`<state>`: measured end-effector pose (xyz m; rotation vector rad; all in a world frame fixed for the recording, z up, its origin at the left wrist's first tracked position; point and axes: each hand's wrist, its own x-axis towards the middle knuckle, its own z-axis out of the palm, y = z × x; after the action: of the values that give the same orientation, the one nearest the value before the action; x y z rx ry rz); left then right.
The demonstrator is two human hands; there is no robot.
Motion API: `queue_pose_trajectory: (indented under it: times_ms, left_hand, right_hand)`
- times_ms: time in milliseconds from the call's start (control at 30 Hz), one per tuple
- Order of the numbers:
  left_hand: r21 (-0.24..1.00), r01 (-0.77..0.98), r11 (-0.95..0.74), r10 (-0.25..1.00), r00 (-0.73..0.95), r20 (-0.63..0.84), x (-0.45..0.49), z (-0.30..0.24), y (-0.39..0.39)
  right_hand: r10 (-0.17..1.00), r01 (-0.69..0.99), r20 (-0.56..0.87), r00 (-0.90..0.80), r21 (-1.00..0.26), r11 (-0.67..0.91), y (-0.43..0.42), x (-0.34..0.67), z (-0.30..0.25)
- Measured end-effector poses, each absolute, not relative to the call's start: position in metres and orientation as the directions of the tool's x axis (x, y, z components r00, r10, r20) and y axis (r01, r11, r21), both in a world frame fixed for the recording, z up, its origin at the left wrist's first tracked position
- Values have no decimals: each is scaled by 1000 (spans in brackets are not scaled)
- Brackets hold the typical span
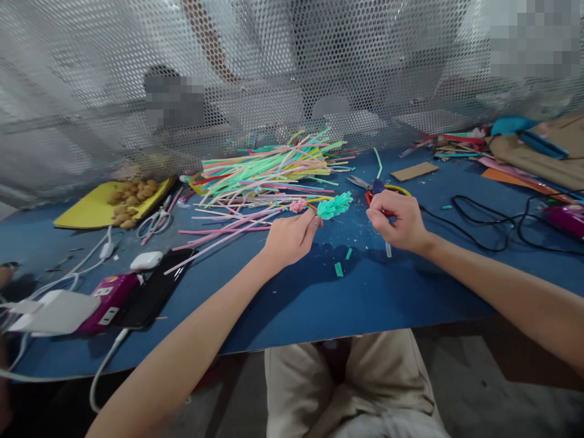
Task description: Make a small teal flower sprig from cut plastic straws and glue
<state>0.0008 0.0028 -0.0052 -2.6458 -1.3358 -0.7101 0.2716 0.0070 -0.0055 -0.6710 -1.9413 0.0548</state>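
Note:
My left hand (291, 237) is closed in a pinch on the base of a small teal flower (334, 205) made of cut straw, held just above the blue table (292, 298). A small pink straw flower (298, 205) lies just beyond its fingers. My right hand (396, 220) is closed around a thin clear stick (387, 248) that pokes down out of the fist. It hovers over scissors (370, 187) with red and yellow handles. Teal straw scraps (338, 269) lie on the table between my hands.
A heap of coloured straws (269, 173) lies behind the hands. At left are a yellow sheet with nuts (130, 198), a second pair of scissors (155, 220), a black phone (148, 295), a pink device (107, 301) and white cables. Black cable (483, 222) and paper clutter lie right. A perforated metal screen (292, 73) backs the table.

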Motion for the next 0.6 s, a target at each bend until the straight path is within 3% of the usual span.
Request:
queue_pose_trajectory:
  times_ms: [167, 433, 600]
  left_hand:
    - [109, 792, -600, 743, 502, 443, 0, -5, 4]
    - [-4, 831, -556, 752, 505, 424, 5, -5, 1]
    - [-67, 831, -553, 722, 518, 459, 6, -8, 1]
  right_hand:
    - [468, 378, 829, -308, -345, 859, 4, 268, -1]
    - [765, 305, 640, -69, -717, 627, 1, 256, -5]
    - [814, 266, 579, -39, -779, 567, 5, 255, -10]
